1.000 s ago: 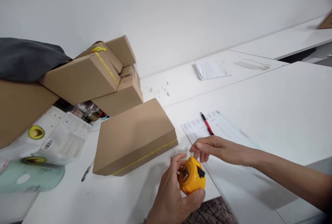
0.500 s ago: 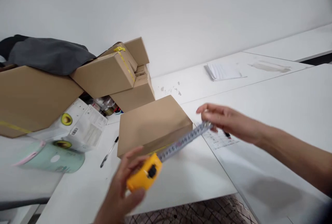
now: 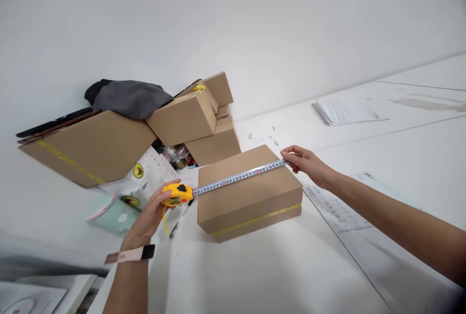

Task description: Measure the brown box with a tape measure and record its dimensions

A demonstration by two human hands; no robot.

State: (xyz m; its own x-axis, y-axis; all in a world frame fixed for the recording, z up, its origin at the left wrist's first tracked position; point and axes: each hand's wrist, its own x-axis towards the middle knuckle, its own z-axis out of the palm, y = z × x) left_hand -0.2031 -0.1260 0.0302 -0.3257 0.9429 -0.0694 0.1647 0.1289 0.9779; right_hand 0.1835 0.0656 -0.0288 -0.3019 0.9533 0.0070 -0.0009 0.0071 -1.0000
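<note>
A yellow tape measure (image 3: 177,194) is gripped in my left hand (image 3: 151,217), at the left side of a closed brown cardboard box (image 3: 233,192). Its pulled-out blade crosses above the box's top face, numbers showing. My right hand (image 3: 304,162) pinches the blade's free end near the box's far right corner. Whether the blade touches the cardboard I cannot tell. A yellow strip of tape runs along the box's front side. Just below the tape case, a pen (image 3: 179,222) lies on the white table (image 3: 269,270).
More cardboard boxes (image 3: 182,120) are stacked at the back left, with a dark grey cloth (image 3: 134,98) on top. Beside them are a white avocado-print package (image 3: 153,173) and a mint-green pouch (image 3: 112,214). Printed sheets (image 3: 338,212) lie right of the box, and a paper stack (image 3: 344,111) lies by the wall.
Both hands have carried the stretched tape measure from in front of the box to over its top face. My left hand moved farther away and to the left. The camera view has shifted.
</note>
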